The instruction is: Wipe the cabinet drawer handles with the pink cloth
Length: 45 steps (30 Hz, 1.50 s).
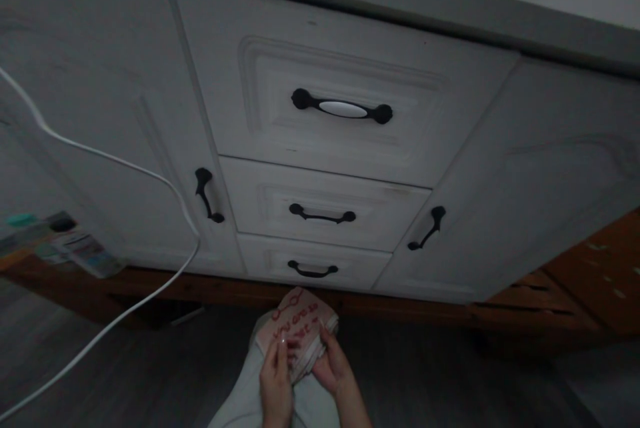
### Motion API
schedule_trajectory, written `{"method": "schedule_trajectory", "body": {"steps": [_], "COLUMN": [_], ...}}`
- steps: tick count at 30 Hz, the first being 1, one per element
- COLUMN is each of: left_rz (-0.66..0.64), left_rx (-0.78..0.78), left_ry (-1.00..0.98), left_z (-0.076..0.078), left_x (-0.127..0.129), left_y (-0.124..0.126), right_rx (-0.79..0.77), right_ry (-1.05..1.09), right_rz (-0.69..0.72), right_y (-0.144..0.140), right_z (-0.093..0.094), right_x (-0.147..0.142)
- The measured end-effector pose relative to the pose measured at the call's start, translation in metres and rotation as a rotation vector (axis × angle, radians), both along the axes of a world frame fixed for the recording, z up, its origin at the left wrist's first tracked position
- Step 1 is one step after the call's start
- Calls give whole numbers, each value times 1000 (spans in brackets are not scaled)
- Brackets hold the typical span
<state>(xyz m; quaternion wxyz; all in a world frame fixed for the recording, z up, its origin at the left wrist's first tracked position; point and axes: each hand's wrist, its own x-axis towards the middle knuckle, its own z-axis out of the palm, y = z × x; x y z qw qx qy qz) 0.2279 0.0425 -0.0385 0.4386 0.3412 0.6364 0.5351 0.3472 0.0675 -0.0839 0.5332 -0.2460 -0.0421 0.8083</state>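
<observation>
Left hand (276, 375) and right hand (334, 367) had fingers (283, 347) clamped on that pink bundle (301, 321) from both sides, probably so it wouldn't flop open lol.

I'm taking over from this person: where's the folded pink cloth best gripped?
Probably pinch the folded pink cloth at its far end, coming from the bottom drawer side: that end juts free beyond the left hand and right hand. Its stacked layers suggest thumb above, fingers beneath.
</observation>
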Motion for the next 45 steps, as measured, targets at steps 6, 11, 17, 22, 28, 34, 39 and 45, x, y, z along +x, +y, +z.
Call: {"method": "schedule_trajectory", "body": {"steps": [6, 11, 17, 22, 28, 34, 39, 45], "left_rz": [9, -178, -285, -323, -343, -345, -480, -517], "left_rx": [129, 121, 66, 45, 85, 312, 494, 524], "left_ry": [178, 187, 318, 334, 419, 917, 1173, 1284], "left_z": [-18, -30, -31, -30, -33, -25, -30, -36], "left_x": [-46, -49, -44, -47, -48, -38, -35, -40], "left_y": [39, 50, 41, 42, 42, 31, 25, 28], "right_rx": [-15, -35, 31, 71, 53, 56, -1, -44], "right_ry": [-13, -47, -148, -225, -324, -200, -193, -261], "right_rz": [-67, -99, -120, -127, -152, -133, -134, -192], "right_y": [-1, -3, -6, -7, -7, -6, -3, 0], "right_z": [-9, 2, 20, 29, 27, 26, 23, 23], "right_x": [-2, -6, -15, -23, -29, -23, -21, -28]}}
